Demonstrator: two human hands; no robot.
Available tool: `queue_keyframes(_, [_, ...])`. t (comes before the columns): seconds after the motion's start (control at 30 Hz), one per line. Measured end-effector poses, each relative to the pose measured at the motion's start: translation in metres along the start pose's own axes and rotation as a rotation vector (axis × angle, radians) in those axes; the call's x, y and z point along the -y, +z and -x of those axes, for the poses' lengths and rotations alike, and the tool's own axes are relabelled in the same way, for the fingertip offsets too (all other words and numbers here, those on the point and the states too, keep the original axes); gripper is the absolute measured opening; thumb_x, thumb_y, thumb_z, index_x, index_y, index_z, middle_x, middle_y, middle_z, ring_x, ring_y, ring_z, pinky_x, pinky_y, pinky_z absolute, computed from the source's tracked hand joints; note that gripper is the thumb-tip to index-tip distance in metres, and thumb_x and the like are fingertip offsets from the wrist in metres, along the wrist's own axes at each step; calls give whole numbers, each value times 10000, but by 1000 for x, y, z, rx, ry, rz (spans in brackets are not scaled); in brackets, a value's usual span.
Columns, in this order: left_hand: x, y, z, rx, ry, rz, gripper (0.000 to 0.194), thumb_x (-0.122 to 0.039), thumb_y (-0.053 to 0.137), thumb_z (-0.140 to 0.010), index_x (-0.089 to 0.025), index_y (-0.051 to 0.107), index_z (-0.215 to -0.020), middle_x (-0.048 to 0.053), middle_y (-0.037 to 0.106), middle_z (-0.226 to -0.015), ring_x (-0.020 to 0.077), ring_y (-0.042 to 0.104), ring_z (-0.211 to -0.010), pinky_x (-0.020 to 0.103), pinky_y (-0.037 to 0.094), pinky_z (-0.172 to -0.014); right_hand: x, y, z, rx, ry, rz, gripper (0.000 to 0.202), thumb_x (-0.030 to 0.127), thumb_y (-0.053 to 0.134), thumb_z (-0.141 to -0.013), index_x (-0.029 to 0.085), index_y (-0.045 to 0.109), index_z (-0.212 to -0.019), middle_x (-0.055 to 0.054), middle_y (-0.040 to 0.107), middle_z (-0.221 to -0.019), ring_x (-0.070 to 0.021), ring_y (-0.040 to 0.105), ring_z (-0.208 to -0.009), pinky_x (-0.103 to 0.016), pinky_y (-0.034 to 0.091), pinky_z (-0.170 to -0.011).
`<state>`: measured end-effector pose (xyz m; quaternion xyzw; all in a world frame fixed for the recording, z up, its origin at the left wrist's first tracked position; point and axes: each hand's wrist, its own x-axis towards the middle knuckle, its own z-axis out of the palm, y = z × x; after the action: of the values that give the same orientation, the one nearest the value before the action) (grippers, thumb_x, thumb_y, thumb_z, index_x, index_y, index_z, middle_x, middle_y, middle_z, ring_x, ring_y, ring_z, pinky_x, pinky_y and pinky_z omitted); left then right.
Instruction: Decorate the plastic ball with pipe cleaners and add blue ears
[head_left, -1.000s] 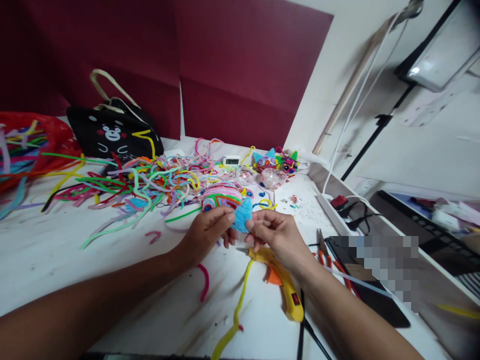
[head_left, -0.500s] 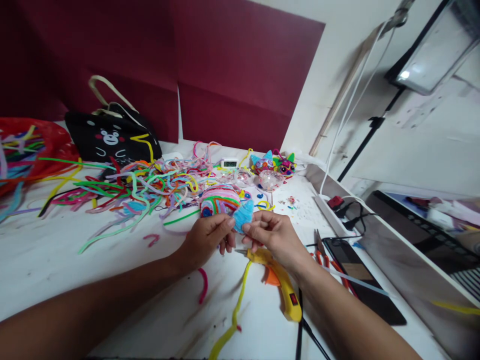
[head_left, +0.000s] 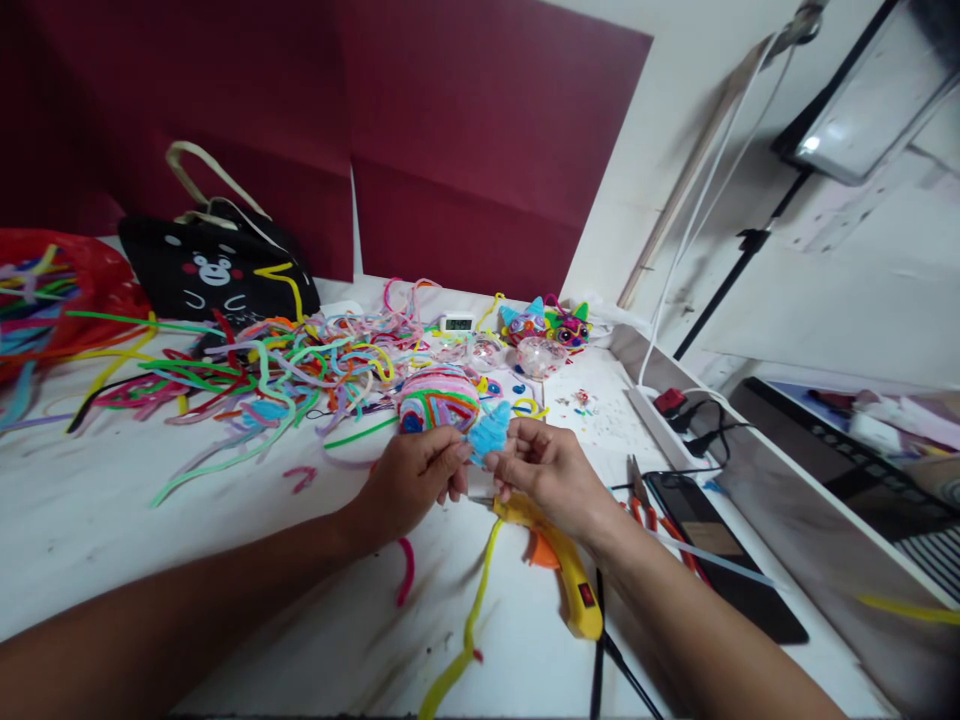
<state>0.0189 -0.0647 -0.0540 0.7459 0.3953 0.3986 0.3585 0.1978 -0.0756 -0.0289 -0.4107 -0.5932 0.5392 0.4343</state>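
A small blue fuzzy triangular piece (head_left: 489, 432) is pinched between both hands at the middle of the view, its point upward. My left hand (head_left: 420, 475) grips its left edge between thumb and fingers. The right edge is held by my right hand (head_left: 546, 468) in the same way. Just behind them lies a rounded striped piece (head_left: 439, 398) wound in coloured fuzzy stems. Below my right hand, a yellow glue gun (head_left: 566, 570) rests on the table, its nozzle pointing left.
Tangled coloured stems (head_left: 277, 375) spread left, before a black bag (head_left: 217, 265) and red bag (head_left: 112, 285). Two decorated animal heads (head_left: 525, 322) stand behind clear balls (head_left: 540, 357). At right are orange-handled scissors (head_left: 645, 505), a black phone (head_left: 727, 560) and a power strip (head_left: 667, 435).
The blue piece has tilted slightly, its tip now leaning further right between the fingers. Both hands keep their hold, and the camera view has shifted slightly.
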Motion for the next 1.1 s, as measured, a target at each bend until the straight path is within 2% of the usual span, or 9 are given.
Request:
queue_keyframes(0.13, [-1,-2,1,-25,60,-132,337,-298,451,-922,-165,554,-630,-12,593,-541,86,519,-477,183,412,-488,1,0,0,3,-14,16,335,344,770,-678,194,473,-646,56,555,-533,-89,527,-436,-210,399,-458])
queue_keyframes(0.3, [1,-3,-1,-32,91,-180,336,-298,452,-920,-169,548,-625,-11,590,-544,91,530,-500,185,415,-507,1,-3,-2,4,-8,-20,358,327,793,-639,206,456,-649,83,508,-485,-94,510,-410,-221,421,-456])
queue_keyframes(0.4, [4,-2,-3,49,33,-72,361,-350,437,-933,-161,551,-648,2,604,-558,97,534,-489,199,428,-499,-1,-5,-4,11,-5,1,349,318,780,-650,206,450,-634,82,501,-480,-91,497,-408,-219,412,-447])
queue_keyframes(0.5, [7,0,-4,115,-37,133,375,-424,417,-941,-155,535,-708,14,613,-596,103,547,-487,209,438,-471,-4,-7,-5,5,-19,52,341,298,746,-686,203,430,-606,84,468,-482,-74,454,-407,-201,357,-425])
queue_keyframes(0.6, [7,2,-3,102,-79,289,374,-479,416,-935,-156,512,-772,14,611,-629,113,569,-504,207,435,-440,-6,-7,-4,16,-36,84,333,289,721,-710,202,421,-598,89,424,-489,-69,428,-421,-198,325,-426])
queue_keyframes(0.67, [6,2,-2,92,-92,318,366,-484,438,-926,-155,511,-786,8,607,-627,111,571,-501,200,430,-426,-6,-6,-3,30,-36,87,330,297,716,-716,203,421,-603,88,416,-501,-67,408,-427,-202,320,-431])
queue_keyframes(0.9, [5,1,-2,60,-100,245,325,-424,485,-914,-152,521,-741,-4,610,-595,88,540,-443,186,413,-405,-5,-5,-2,49,-68,106,273,284,693,-733,198,459,-620,73,441,-535,-76,398,-470,-213,321,-466])
queue_keyframes(1.1, [4,1,-2,34,-51,135,324,-367,480,-921,-156,522,-679,-27,581,-520,69,510,-413,168,399,-413,-1,-3,-2,18,-44,66,294,332,751,-688,191,501,-627,70,482,-509,-79,432,-450,-215,352,-465])
